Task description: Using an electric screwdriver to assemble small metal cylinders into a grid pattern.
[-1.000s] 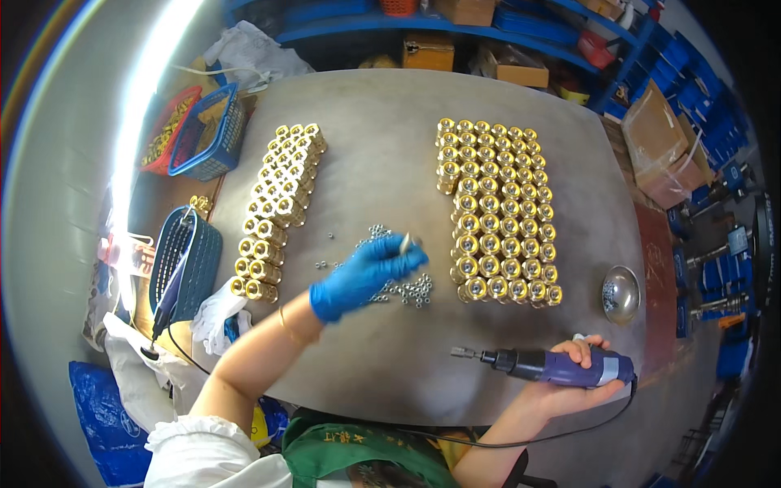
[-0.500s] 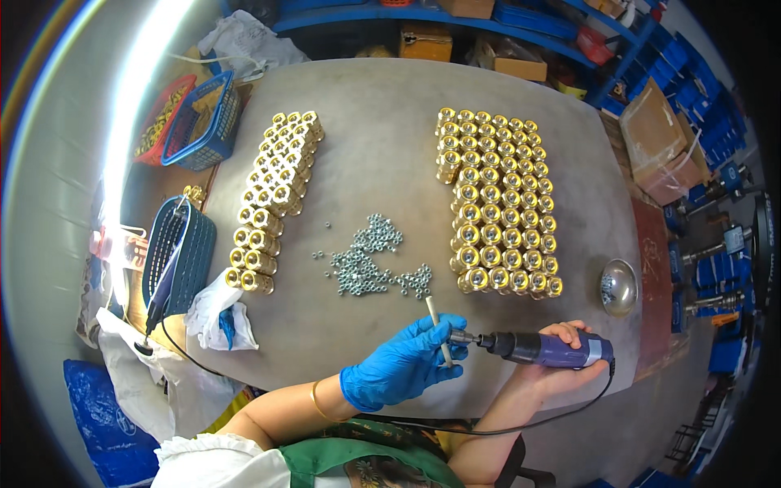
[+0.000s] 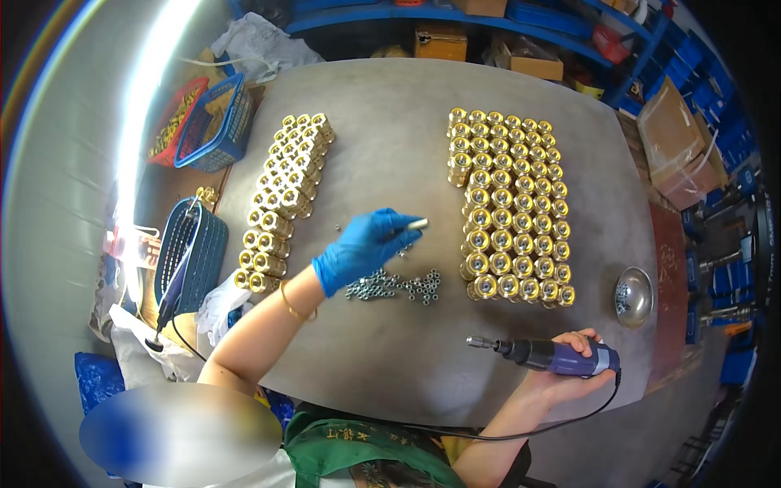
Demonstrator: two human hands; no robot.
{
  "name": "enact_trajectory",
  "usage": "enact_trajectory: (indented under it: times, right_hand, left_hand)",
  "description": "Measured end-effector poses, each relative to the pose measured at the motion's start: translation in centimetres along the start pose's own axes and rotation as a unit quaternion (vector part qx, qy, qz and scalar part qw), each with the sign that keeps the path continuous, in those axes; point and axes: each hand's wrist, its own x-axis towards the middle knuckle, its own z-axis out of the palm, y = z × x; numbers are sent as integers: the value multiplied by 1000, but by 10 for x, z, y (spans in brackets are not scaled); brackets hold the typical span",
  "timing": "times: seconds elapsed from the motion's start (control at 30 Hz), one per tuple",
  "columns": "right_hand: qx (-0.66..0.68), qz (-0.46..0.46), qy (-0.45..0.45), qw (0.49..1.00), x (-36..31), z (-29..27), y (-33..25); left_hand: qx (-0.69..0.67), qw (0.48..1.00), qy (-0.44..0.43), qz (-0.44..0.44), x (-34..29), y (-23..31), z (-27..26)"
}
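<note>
- Pinching with narrow fingertips, the blue-gloved left hand [image 3: 366, 248] holds a short pale rod [image 3: 417, 224]; one end projects past the thumb and fingers.
- Rod axis: runs roughly left to right, free end toward the right. Its hidden length cannot be told.
- Left hand pose: back of the hand upward, fingers pointing right; forearm enters from the lower left, with a gold bangle [image 3: 289, 302] near the wrist.
- Small metal nuts [image 3: 374, 286]: lie loose on the near side of the fingertips, partly covered by the gloved hand, which is the nearer hand. Contact with them cannot be told.
- Purple electric driver [image 3: 561, 358]: lies to the right of and nearer the body than the rod, well apart; long axis nearly level across the view, bit [image 3: 480, 342] pointing left.
- Right hand [image 3: 579, 346]: bare, fingers wrapped around the driver body; forearm rises from the lower edge.
- Brass fittings [image 3: 521, 220]: stand in rows beyond the driver.
</note>
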Motion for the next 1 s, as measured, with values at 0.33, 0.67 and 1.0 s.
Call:
enact_trajectory:
  times: [0.33, 0.67, 1.0]
  right_hand:
    - [3, 18, -5, 1000, 5, -5, -5]
    - [-11, 23, -4, 1000, 2, -1, -2]
    - [-22, 14, 40, 999, -4, 15, 2]
  left_hand:
    - [134, 987, -70, -63, 10, -8, -13]
    - [181, 971, -138, -72, 31, 6, -13]
    - [111, 990, 20, -86, 5, -2, -47]
